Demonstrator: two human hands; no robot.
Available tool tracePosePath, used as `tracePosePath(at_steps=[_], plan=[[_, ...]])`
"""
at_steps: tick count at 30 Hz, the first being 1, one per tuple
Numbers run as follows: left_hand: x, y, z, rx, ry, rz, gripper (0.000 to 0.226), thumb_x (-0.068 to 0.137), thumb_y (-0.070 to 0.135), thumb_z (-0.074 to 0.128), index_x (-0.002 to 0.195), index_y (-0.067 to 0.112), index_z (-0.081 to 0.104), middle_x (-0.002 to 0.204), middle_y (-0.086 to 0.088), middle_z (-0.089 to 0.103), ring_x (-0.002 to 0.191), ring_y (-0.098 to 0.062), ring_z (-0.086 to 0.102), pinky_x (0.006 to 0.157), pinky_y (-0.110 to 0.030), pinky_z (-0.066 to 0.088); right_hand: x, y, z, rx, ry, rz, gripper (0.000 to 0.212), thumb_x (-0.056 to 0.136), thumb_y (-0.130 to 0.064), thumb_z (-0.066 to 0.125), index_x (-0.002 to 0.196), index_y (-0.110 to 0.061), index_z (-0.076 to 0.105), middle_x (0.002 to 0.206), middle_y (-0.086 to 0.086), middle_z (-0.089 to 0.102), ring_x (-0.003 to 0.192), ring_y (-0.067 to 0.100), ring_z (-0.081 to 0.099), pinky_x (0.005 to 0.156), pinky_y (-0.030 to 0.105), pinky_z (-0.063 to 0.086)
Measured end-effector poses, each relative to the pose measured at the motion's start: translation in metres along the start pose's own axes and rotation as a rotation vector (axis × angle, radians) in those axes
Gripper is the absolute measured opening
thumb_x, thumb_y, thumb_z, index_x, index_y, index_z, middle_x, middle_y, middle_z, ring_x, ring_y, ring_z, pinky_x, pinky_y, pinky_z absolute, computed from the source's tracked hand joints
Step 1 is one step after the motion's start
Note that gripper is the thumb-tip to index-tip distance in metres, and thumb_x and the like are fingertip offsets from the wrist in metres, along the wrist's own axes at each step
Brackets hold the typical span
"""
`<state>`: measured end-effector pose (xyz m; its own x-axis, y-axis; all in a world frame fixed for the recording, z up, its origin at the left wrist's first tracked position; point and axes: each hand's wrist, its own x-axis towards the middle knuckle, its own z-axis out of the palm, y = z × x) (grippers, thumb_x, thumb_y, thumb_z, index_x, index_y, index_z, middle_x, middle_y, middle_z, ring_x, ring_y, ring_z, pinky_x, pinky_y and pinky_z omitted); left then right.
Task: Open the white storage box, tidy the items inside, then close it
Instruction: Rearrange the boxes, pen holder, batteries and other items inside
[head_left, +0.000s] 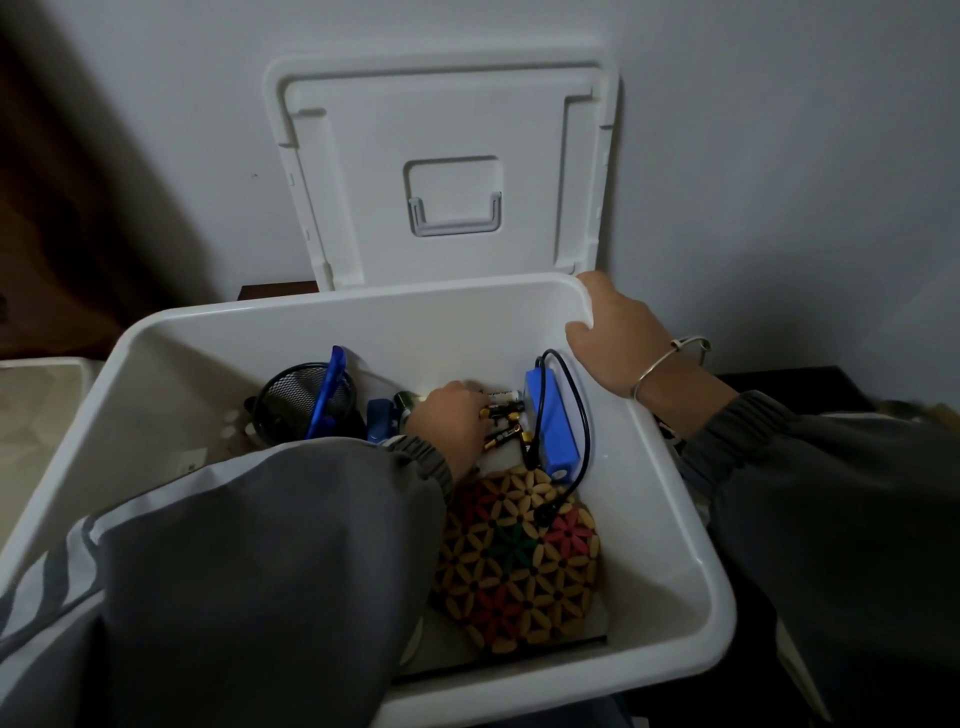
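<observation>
Head view: left hand (451, 420) on batteries (501, 423).

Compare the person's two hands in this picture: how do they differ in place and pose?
The left hand reaches down inside the white storage box, fingers on the batteries; the right hand grips the box's far right rim. The right wrist wears a silver bangle; the left shows none. Both arms wear grey sleeves.

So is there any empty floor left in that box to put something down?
Yes: a bare strip along the right wall of the white box, beside the blue pack and beaded mat. The back is crowded: mesh cup, batteries under the left hand. The sleeve hides the near-left part.
</observation>
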<state>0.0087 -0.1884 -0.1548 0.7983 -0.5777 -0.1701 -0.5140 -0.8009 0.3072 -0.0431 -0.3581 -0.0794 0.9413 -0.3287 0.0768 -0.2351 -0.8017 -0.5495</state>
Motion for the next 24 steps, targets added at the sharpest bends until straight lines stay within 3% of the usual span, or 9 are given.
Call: tracePosePath(at_steps=[5,10,13,24], plan=[[0.001,-0.005,0.007,0.131,0.025,0.073,0.042,0.096,0.038,0.049,0.134,0.022,0.053,0.136,-0.002,0.045,0.116,-0.022,0.048,0.098,-0.035,0.043,0.000,0.000,0.000,0.001,0.002,-0.002,0.042,0.090,-0.012,0.042,0.132,-0.013,0.036,0.079,0.004,0.052,0.058,0.009,0.045,0.061,0.027,0.037],[0.002,-0.003,0.008,0.074,0.105,0.188,0.036,0.091,0.029,0.056,0.125,0.018,0.057,0.123,-0.003,0.051,0.108,-0.021,0.050,0.090,-0.031,0.041,0.000,0.000,0.000,0.004,0.001,-0.006,0.042,0.091,-0.012,0.042,0.132,-0.013,0.035,0.081,0.005,0.052,0.058,0.008,0.044,0.063,0.028,0.038],[0.002,0.003,0.009,0.043,0.048,0.311,0.032,0.087,0.025,0.060,0.118,0.021,0.063,0.119,-0.001,0.054,0.108,-0.021,0.050,0.090,-0.033,0.041,0.000,0.000,0.000,0.003,0.004,-0.002,0.042,0.091,-0.012,0.041,0.133,-0.014,0.035,0.080,0.004,0.051,0.058,0.008,0.044,0.058,0.026,0.036],[0.012,-0.001,0.016,0.162,0.041,0.429,0.028,0.081,0.036,0.062,0.108,0.028,0.064,0.114,0.002,0.048,0.105,-0.018,0.042,0.078,-0.026,0.023,0.000,0.000,0.000,0.007,0.012,-0.017,0.042,0.091,-0.012,0.042,0.132,-0.013,0.036,0.086,0.005,0.051,0.066,0.017,0.047,0.064,0.026,0.036]])
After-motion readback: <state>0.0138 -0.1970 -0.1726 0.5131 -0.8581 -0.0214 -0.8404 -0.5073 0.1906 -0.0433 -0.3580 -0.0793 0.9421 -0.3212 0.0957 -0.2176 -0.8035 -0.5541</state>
